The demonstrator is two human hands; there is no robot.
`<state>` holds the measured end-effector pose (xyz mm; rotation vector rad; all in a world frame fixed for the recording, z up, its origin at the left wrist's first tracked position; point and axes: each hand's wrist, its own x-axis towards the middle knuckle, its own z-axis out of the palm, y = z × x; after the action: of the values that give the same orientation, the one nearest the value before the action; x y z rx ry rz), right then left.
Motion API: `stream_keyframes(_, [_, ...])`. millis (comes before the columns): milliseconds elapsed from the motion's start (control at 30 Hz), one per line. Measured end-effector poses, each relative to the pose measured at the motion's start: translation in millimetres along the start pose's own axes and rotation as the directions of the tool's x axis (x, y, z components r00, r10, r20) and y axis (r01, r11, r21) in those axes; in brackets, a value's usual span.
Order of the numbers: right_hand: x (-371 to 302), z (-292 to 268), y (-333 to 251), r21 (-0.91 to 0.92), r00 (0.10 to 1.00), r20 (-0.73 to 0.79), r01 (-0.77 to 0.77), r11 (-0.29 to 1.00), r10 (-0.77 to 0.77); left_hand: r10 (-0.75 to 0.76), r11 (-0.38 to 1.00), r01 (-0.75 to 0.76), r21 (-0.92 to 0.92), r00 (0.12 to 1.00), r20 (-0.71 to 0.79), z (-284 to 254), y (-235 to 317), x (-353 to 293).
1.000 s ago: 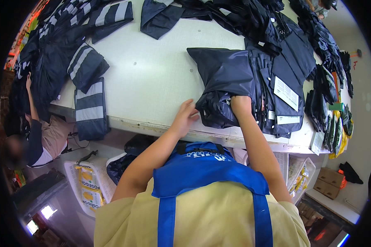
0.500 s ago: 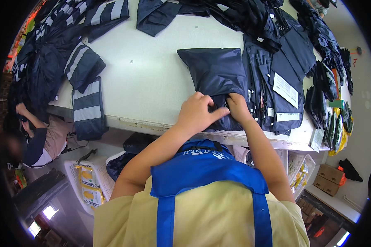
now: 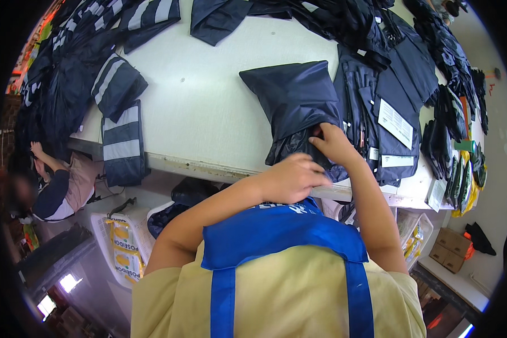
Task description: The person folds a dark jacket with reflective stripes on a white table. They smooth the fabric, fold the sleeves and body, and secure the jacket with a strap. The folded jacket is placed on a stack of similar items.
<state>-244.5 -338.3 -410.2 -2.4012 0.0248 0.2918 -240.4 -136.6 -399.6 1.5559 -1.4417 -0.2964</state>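
Note:
A dark navy fabric pouch (image 3: 296,96), plump and roughly square, lies near the table's front edge with its gathered, crumpled end (image 3: 293,143) toward me. My right hand (image 3: 335,145) is closed on the right side of that end, fingertips pinching the fabric at the fold. Just in front of the pouch, over the table's edge, is my left hand (image 3: 293,179). Its fingers are loosely spread, point right and are slightly blurred; nothing shows in them. The left hand and forearm hide part of the pouch's near end.
Flat dark garments with white labels (image 3: 396,124) are stacked right of the pouch. Folded dark pieces with grey stripes (image 3: 122,143) lie at left, one hanging over the edge. More dark garments line the far side. A person (image 3: 56,186) sits at left. White baskets (image 3: 124,242) stand below the table.
My left hand has come off the pouch's near end and moved toward me and to the right. My right hand has shifted slightly and now pinches the fold. The view has shifted a little.

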Motion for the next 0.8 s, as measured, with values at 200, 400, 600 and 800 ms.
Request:
stream_keyframes(200, [0,13,-26,-0.120,0.995,0.062,0.090,0.989,-0.083,-0.865,0.498,0.526,-0.689,0.349,-0.359,23,-63,-54])
stream_keyframes(400, [25,24,-2,-0.252,0.988,-0.030,0.139,0.958,-0.152,-0.856,-0.169,0.147,-0.975,0.469,0.219,32,-62,-45])
stream_keyframes(600, [24,36,-12,-0.265,0.999,-0.015,-0.043,0.963,0.041,-0.825,0.104,0.224,-0.969,0.564,0.042,-5,-64,-41])
stream_keyframes(800, [53,72,12,-0.277,0.994,0.042,0.105,0.955,-0.097,-0.895,0.114,0.193,-0.975,0.446,-0.016,6,-54,-39])
